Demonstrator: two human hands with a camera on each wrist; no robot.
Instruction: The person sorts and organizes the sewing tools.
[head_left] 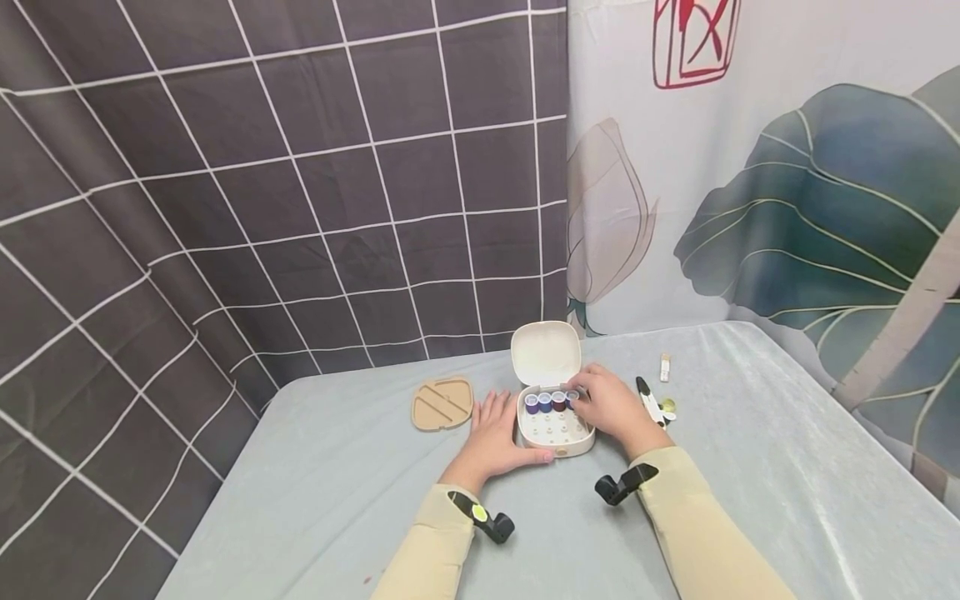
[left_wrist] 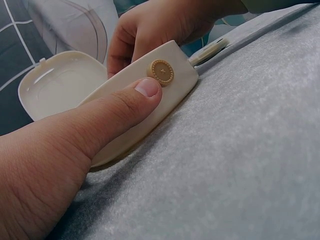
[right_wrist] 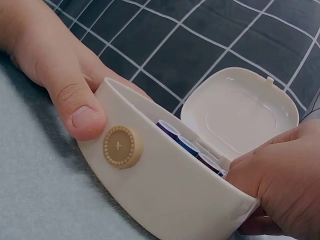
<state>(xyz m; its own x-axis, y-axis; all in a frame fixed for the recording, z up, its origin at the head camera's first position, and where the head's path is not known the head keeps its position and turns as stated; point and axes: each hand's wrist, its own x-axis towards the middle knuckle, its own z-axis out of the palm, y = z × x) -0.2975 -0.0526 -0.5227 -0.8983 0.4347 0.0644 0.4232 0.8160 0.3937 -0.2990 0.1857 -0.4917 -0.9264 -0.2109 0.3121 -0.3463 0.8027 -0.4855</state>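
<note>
An ivory box [head_left: 558,448] stands with its lid [head_left: 546,353] raised; a tan button [left_wrist: 162,71] decorates its front. Along the back inside runs a row of small blue, purple and dark red spools [head_left: 545,403], above rows of short pegs. My left hand [head_left: 495,442] braces the box's left side with straight fingers, thumb pressing the front by the button. My right hand [head_left: 609,407] reaches over the right wall, its fingertips pinching the rightmost spool [head_left: 572,397]. In the right wrist view the box wall hides the fingertips of that hand [right_wrist: 290,175].
A tan divided tray [head_left: 442,403] lies left of the box. To the right lie a black-and-white tool [head_left: 650,402], small yellow-green round items [head_left: 667,406] and a small clear case [head_left: 665,367]. Curtains hang behind the grey-covered table [head_left: 360,467].
</note>
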